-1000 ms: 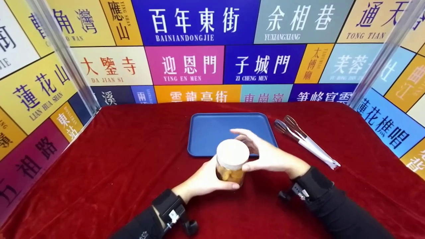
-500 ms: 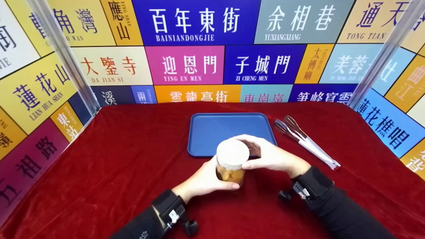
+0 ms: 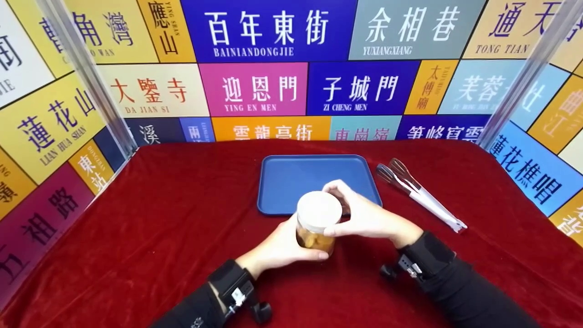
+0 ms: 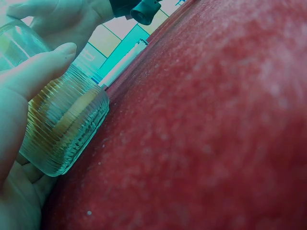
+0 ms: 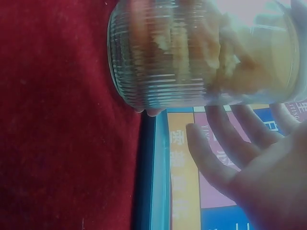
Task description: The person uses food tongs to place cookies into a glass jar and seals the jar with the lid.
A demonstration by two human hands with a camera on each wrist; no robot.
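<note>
A ribbed clear glass jar [image 3: 314, 241] with a white lid [image 3: 320, 208] stands upright on the red cloth. Yellow-brown pieces of food show through its glass [image 5: 182, 52]. My left hand [image 3: 282, 246] grips the jar's body from the left, thumb across the near side. At the lid's right side is my right hand [image 3: 364, 216], thumb against its near edge and fingers curled round the far edge. In the right wrist view, the little finger stands apart from the glass; the other fingertips are hidden behind the jar.
A blue tray [image 3: 314, 175] lies just behind the jar. Tongs [image 3: 421, 196] with white handles lie to the right of the tray. Red cloth [image 3: 159, 218] covers the table, and panels with printed signs [image 3: 268, 32] enclose its back and sides.
My right hand has closed its fingers in on the lid, then turned slightly clockwise, its thumb moving toward the near left. The left hand and jar have stayed put.
</note>
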